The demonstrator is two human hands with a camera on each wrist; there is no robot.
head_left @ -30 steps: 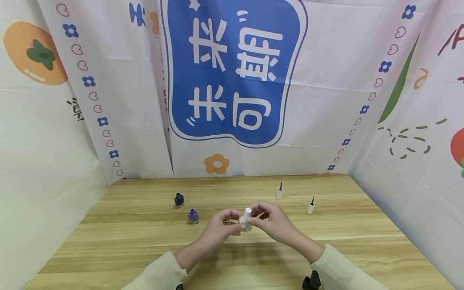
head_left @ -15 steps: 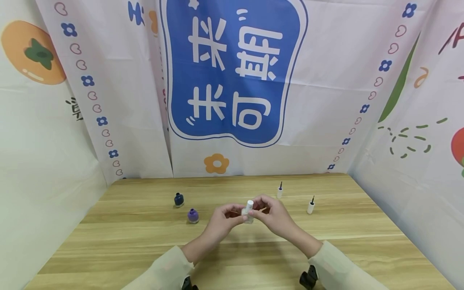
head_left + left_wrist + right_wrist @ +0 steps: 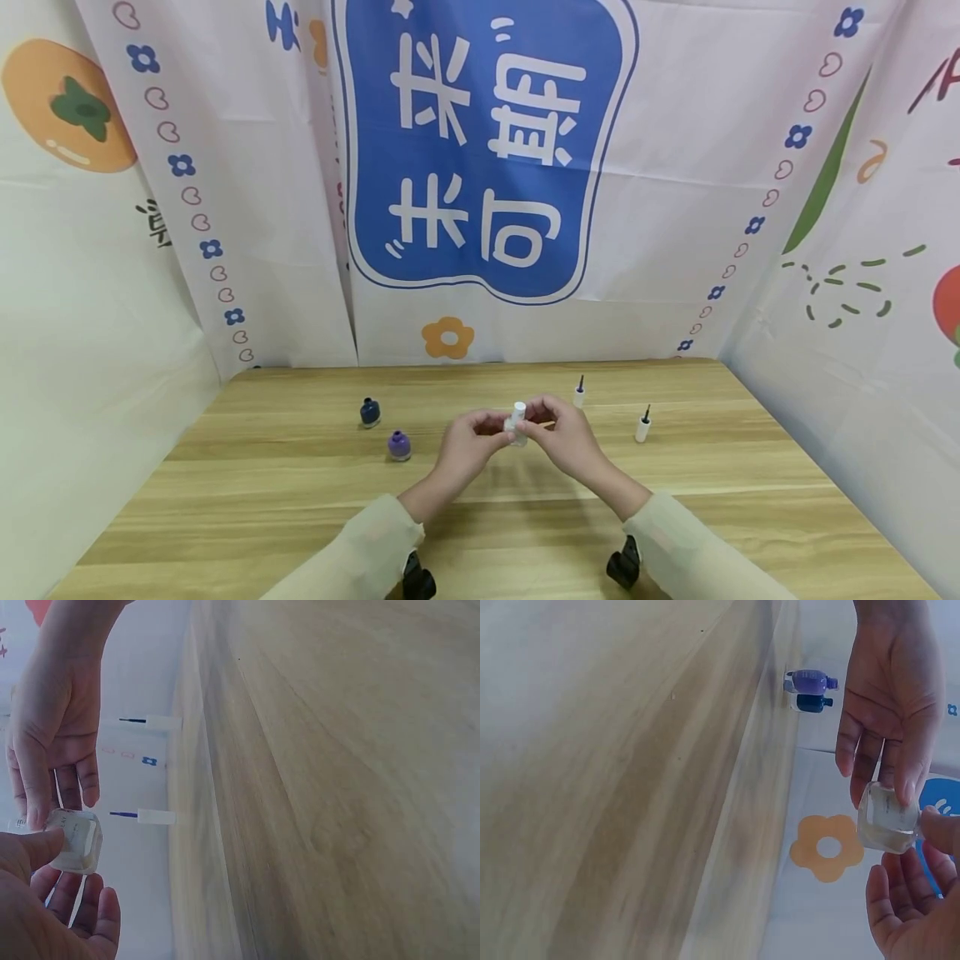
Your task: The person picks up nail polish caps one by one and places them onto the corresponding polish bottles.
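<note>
One broad cloth backdrop [image 3: 660, 250] is hanging behind the wooden desk [image 3: 262, 492], its blue panel [image 3: 474, 200] showing four white characters, 未来可期, turned sideways. Above the desk, the left hand [image 3: 467, 450] is pinching a clear bottle [image 3: 885, 827] by its glass body, thumb against fingers, while the right hand [image 3: 564, 437] is keeping its fingers clamped at the white-cap end. The bottle is sitting between both hands, off the desk; its label is carrying small print too faint to read. Leftward, an uncapped purple bottle [image 3: 400, 447] is standing near an uncapped dark bottle [image 3: 370, 414]. Rightward, two small white caps are standing brush-up: the nearer cap [image 3: 642, 430] is holding a dark brush, the farther cap [image 3: 579, 397] a bluish-purple one.
</note>
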